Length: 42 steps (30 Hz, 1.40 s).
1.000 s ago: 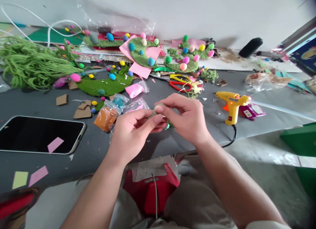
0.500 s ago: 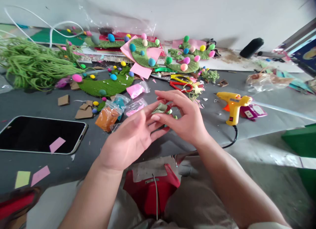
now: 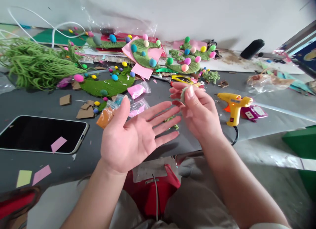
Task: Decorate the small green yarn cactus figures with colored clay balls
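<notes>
Here, our right hand (image 3: 201, 116) pinches a still-loose green scrap (image 3: 183, 94), our left hand (image 3: 130, 136) spreads empty, and green shapes (image 3: 111, 87) already bear balls (image 3: 114, 77).

The grey tabletop (image 3: 81, 164) supports 1 phone (image 3: 40, 131), 1 yellow glue gun (image 3: 233, 103), cardboard scraps (image 3: 85, 113) and, near left, 2 paper slips (image 3: 24, 178).

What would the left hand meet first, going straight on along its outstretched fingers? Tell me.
Most likely the right hand, which pinches a small grey-green piece. The left hand's fingers point toward it, though one view leaves their depths unclear.
</notes>
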Available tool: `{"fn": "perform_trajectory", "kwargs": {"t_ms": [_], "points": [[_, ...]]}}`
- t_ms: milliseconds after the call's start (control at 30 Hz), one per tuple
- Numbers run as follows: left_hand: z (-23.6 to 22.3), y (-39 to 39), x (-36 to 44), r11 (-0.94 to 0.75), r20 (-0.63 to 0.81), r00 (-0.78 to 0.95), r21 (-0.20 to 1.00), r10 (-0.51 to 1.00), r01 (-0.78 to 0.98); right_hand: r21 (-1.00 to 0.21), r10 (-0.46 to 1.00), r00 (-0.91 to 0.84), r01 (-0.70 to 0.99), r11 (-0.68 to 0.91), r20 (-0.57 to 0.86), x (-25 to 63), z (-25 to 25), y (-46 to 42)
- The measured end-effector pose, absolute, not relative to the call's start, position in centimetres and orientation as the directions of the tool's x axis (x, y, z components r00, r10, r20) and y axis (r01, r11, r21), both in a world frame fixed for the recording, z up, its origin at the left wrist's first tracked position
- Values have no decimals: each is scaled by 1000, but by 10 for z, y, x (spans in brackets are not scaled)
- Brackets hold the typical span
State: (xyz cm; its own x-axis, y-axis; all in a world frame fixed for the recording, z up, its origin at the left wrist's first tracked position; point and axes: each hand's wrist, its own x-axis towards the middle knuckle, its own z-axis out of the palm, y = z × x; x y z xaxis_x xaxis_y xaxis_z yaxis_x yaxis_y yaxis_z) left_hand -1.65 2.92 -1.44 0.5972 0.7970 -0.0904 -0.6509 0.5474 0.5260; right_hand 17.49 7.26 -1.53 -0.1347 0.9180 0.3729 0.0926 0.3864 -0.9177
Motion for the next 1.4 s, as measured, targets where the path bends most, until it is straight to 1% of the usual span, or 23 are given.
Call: {"fn": "perform_trajectory", "kwargs": {"t_ms": [100,200,267,333,400,433,500,567,633,700,800,900,967,1067,1133,1200,1267,1400], "points": [[-15,30,-16,519,-99,568,553,817,-652,-937,927,-204,87,338,316,175,-15,70],[-16,29,-11,476,-122,515,601,848,-642,-924,926,-216,165,346,309,171,-15,67],[-20,28,-6,416,-139,445,665,885,-620,-897,920,-203,229,378,336,168,-17,66],[-26,26,-1,296,-125,324,776,938,-557,-886,918,-204,256,386,341,165,-18,66],[-32,24,3,145,-68,185,883,980,-446,-917,928,-231,205,341,293,163,-18,66],[-34,24,4,81,-30,133,916,991,-392,-942,934,-254,156,296,251,161,-17,65],[-36,24,3,4,25,84,945,996,-327,-982,938,-305,40,187,166,159,-16,63],[-35,25,1,-22,49,81,953,996,-304,-994,934,-342,-63,93,109,157,-14,62],[-33,25,-2,-30,53,73,957,996,-287,-992,926,-372,-127,26,72,157,-14,61],[-32,26,-5,-30,50,63,960,997,-277,-987,905,-422,-159,-28,43,159,-14,62],[-32,26,-8,-14,35,70,959,997,-283,-986,882,-472,-150,-69,10,164,-12,64],[-34,27,-11,-9,33,78,955,996,-297,-997,900,-434,-83,0,37,167,-9,65],[-34,28,-13,-3,34,95,951,995,-309,-996,916,-393,-35,80,88,167,-8,65],[-33,28,-15,30,10,139,958,990,-284,-977,925,-335,52,209,180,165,-10,65],[-32,29,-14,41,-15,97,963,995,-265,-947,913,-320,108,301,254,163,-11,63],[-33,29,-13,48,-47,12,963,999,-265,-919,903,-302,152,363,306,161,-12,61],[-33,30,-10,58,-70,-38,964,997,-261,-909,913,-254,189,371,320,160,-12,61],[-31,30,-8,61,-80,-68,967,994,-247,-924,953,-73,232,304,295,166,-12,66]]}}
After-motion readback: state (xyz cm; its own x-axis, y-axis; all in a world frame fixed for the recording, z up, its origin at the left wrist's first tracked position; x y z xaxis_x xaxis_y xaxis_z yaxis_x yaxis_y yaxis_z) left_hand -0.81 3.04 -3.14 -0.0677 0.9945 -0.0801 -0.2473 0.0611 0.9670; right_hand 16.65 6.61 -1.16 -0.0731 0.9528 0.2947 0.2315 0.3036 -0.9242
